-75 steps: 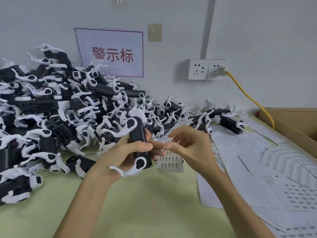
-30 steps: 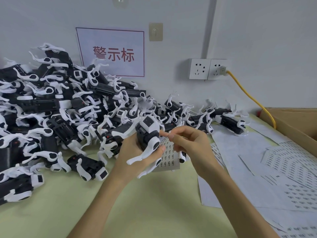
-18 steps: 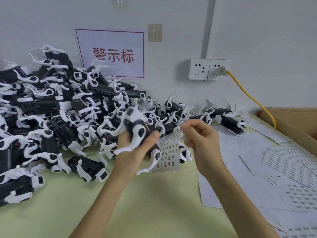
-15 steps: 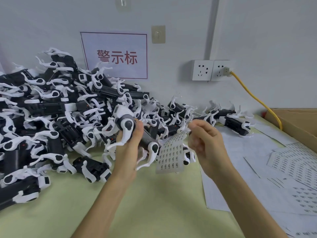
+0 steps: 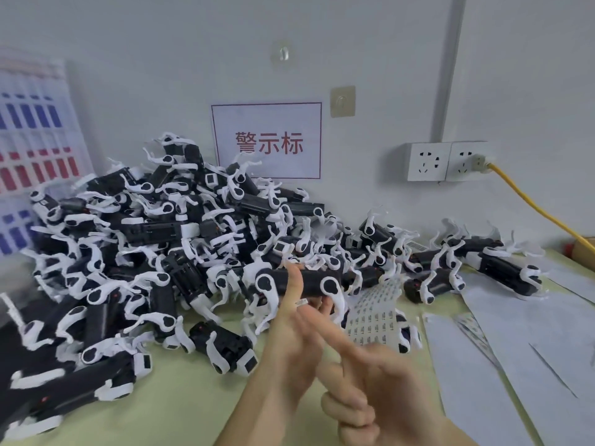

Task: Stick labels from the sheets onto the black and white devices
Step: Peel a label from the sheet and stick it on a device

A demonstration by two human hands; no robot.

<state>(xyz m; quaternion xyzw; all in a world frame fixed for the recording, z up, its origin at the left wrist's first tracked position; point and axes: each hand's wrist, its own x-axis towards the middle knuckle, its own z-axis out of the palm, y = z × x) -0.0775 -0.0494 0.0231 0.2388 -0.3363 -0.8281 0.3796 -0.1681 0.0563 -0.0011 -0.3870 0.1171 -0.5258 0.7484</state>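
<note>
Gripping device (image 5: 309, 281) level in left hand (image 5: 289, 333), thumb across, over worktop (image 5: 180, 397), flank exposed for sticking. Reaching in with blurred right hand (image 5: 370, 381), index out, likely label (image 5: 301, 303) on tip; can't tell closure.

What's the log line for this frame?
left hand: grips device level | right hand: label on index fingertip, below device | label sheet: lies unheld | label not yet stuck

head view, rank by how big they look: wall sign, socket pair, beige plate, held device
1. sign
2. socket pair and held device: about alike, and the device is nearer the camera, so not ranked
3. beige plate
</note>
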